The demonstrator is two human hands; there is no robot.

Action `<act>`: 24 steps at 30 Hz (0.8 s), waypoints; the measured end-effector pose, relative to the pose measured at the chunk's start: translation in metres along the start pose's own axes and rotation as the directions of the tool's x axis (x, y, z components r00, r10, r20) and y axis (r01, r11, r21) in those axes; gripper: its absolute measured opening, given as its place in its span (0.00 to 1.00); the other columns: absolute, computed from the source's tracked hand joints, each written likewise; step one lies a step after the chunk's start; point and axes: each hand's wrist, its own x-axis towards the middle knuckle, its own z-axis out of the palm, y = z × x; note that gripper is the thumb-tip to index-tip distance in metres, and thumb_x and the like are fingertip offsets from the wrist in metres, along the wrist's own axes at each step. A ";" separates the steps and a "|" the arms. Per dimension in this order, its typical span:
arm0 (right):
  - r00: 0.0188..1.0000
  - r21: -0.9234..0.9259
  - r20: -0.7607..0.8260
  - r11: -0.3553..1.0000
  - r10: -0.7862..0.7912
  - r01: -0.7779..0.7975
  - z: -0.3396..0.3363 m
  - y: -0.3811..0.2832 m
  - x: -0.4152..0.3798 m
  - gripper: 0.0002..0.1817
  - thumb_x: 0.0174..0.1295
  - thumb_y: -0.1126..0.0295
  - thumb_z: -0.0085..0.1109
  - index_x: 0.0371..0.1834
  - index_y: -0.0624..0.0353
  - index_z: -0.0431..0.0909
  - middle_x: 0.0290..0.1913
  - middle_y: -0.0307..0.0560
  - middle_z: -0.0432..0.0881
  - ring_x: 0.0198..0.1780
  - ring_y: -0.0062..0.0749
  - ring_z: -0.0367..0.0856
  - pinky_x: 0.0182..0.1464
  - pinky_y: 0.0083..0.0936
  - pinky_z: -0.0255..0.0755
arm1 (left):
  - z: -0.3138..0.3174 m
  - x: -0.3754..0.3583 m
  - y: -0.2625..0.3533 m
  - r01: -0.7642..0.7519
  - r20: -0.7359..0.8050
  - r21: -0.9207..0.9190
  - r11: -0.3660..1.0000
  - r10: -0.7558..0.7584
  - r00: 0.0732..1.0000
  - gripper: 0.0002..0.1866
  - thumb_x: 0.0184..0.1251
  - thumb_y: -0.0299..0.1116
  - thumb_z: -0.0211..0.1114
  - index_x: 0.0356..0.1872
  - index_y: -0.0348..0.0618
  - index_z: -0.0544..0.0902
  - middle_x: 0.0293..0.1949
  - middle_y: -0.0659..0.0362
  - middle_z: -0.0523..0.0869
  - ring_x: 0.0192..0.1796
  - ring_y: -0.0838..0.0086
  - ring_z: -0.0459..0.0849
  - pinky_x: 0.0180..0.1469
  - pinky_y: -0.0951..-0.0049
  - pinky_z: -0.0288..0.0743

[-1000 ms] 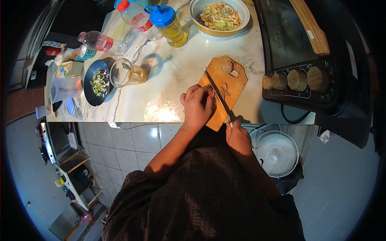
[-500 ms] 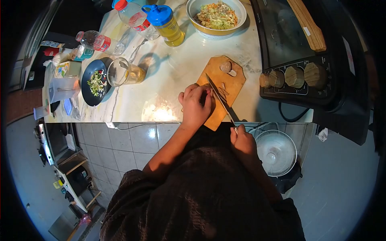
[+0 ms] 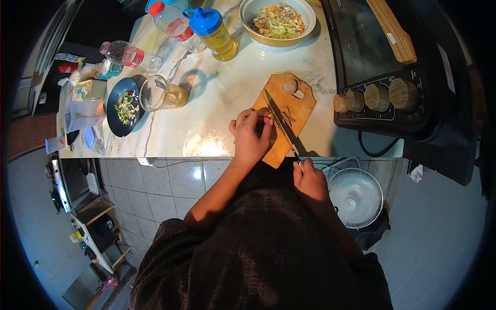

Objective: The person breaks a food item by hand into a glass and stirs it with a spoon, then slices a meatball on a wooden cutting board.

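Observation:
A wooden cutting board [image 3: 303, 107] lies at the counter's front edge. My left hand [image 3: 250, 135] is over its left side, fingers bent and pressed on a small piece that they mostly hide. My right hand [image 3: 312, 182] is closed round the handle of a knife [image 3: 282, 124], just off the counter edge. The blade slants up and left across the board, close beside my left fingertips. Thin brown slices [image 3: 287, 114] lie right of the blade. A round brownish piece [image 3: 290, 86] rests near the board's far end, by its handle slot.
A bowl of shredded vegetables [image 3: 311, 26] stands at the back, with a blue-capped oil bottle [image 3: 221, 40] to its left. Further left are a glass jar [image 3: 164, 94], a dark plate [image 3: 114, 114] and plastic bottles [image 3: 135, 57]. A black oven [image 3: 382, 67] stands right.
The knife and my right hand have shifted slightly left, the blade now nearer my left fingertips. My left hand stays in nearly the same place.

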 end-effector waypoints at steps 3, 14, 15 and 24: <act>1.000 -0.002 -0.004 1.000 -0.023 0.023 0.001 -0.002 0.000 0.16 0.74 0.62 0.52 0.37 0.66 0.70 0.26 0.66 0.82 0.31 0.65 0.84 0.34 0.53 0.78 | -0.001 0.000 0.000 -0.001 0.017 0.017 1.000 0.000 1.000 0.08 0.64 0.33 0.69 0.43 0.47 0.86 0.34 0.65 0.87 0.52 0.68 0.79 0.57 0.57 0.56; 1.000 -0.040 0.005 0.999 0.006 -0.006 0.003 -0.008 0.001 0.16 0.75 0.62 0.51 0.36 0.66 0.70 0.25 0.66 0.82 0.31 0.64 0.84 0.34 0.52 0.78 | -0.001 -0.001 -0.003 0.001 0.015 0.015 1.000 -0.002 1.000 0.12 0.62 0.32 0.70 0.46 0.45 0.83 0.38 0.65 0.88 0.55 0.68 0.80 0.58 0.58 0.57; 1.000 -0.040 0.005 0.999 0.006 -0.006 0.004 -0.007 0.001 0.16 0.75 0.62 0.51 0.36 0.66 0.70 0.25 0.66 0.82 0.31 0.64 0.84 0.34 0.52 0.78 | -0.001 -0.001 -0.003 0.009 0.023 0.000 1.000 -0.009 1.000 0.12 0.62 0.32 0.70 0.46 0.46 0.84 0.37 0.65 0.87 0.55 0.68 0.79 0.57 0.57 0.56; 0.999 -0.095 -0.020 0.995 0.029 -0.031 0.011 -0.008 0.000 0.16 0.74 0.61 0.53 0.36 0.66 0.70 0.23 0.66 0.82 0.29 0.64 0.84 0.32 0.52 0.79 | 0.000 -0.001 -0.007 -0.007 0.031 0.020 1.000 0.007 1.000 0.12 0.62 0.32 0.70 0.47 0.45 0.84 0.38 0.63 0.86 0.55 0.67 0.79 0.58 0.57 0.56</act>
